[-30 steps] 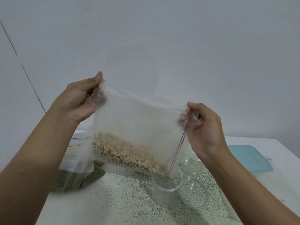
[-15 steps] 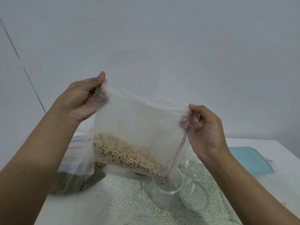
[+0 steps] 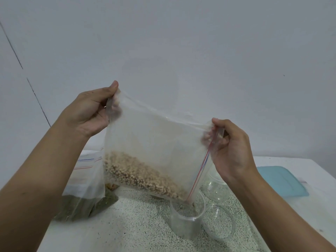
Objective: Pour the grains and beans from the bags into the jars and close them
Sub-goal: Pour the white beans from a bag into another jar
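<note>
A clear zip bag (image 3: 154, 142) with tan and brown beans (image 3: 138, 175) hangs tilted in the air, zipper edge on the right. My left hand (image 3: 91, 113) pinches its upper left corner. My right hand (image 3: 231, 148) pinches the upper right corner by the red and blue zip line. The beans lie along the lower edge, sloping down to the bag's low corner, which sits just over the mouth of an open clear jar (image 3: 187, 219) on the table.
Two more clear jars, one (image 3: 218, 226) at the right of the open jar and one (image 3: 216, 188) behind it, stand on the speckled table (image 3: 127, 224). More zip bags (image 3: 83, 179), one with dark green grains, lie at left. A light blue lid (image 3: 281, 180) lies at right.
Both hands and the bag have stayed almost in place; the view shifted slightly. The beans have crept a little further toward the low corner over the jar.
</note>
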`<act>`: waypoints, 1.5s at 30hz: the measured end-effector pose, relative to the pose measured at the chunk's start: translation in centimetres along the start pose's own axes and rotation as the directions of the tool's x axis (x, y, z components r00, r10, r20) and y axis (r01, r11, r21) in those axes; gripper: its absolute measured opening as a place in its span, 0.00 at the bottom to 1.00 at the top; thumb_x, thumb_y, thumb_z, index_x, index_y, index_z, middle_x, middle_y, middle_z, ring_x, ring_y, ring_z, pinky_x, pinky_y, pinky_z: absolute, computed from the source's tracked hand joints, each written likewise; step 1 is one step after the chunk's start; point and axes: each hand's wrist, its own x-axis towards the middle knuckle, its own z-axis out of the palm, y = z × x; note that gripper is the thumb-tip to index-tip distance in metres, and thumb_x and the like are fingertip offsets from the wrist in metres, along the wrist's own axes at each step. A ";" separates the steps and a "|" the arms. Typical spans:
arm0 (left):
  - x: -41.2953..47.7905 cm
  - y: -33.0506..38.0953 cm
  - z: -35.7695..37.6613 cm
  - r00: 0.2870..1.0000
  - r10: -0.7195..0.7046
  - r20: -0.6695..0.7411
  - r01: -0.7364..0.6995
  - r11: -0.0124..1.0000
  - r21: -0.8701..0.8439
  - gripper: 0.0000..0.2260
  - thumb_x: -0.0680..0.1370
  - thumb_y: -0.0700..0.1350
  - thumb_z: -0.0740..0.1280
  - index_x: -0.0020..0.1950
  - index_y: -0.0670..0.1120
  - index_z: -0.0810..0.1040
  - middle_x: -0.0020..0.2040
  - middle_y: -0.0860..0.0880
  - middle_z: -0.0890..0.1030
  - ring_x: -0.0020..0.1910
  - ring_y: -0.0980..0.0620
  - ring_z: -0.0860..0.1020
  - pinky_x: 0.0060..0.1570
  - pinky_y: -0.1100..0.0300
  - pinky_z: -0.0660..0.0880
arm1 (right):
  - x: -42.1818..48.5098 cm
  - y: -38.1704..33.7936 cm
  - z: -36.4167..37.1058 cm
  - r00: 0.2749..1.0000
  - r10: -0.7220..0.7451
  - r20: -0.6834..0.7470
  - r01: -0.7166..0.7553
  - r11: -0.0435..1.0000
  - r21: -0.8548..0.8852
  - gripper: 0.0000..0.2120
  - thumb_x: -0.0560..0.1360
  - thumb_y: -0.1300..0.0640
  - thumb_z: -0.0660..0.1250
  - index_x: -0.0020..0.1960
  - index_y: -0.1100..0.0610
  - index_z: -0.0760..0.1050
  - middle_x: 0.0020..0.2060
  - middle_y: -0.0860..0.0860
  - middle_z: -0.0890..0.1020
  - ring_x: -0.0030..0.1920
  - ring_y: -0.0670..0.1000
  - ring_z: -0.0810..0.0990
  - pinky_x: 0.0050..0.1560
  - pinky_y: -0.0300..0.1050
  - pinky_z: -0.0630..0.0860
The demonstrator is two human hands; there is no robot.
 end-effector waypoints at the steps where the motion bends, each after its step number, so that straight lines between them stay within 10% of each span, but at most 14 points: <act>1: 0.0 0.0 0.0 1.000 -0.001 -0.003 0.001 1.000 -0.001 0.11 0.73 0.45 0.72 0.30 0.46 0.83 0.32 0.52 0.77 0.32 0.58 0.76 0.40 0.67 0.77 | 0.0 0.0 0.0 1.000 -0.001 0.002 0.001 1.000 0.001 0.06 0.69 0.65 0.70 0.36 0.60 0.75 0.34 0.53 0.71 0.34 0.50 0.70 0.36 0.42 0.71; 45: 0.3 0.2 0.2 1.000 -0.021 0.009 0.021 0.999 0.038 0.10 0.73 0.45 0.72 0.31 0.47 0.83 0.34 0.53 0.77 0.35 0.57 0.75 0.43 0.65 0.75 | -0.1 -0.2 0.0 0.999 -0.032 -0.024 0.033 0.999 0.011 0.13 0.74 0.69 0.67 0.32 0.59 0.77 0.33 0.52 0.72 0.33 0.50 0.71 0.36 0.43 0.71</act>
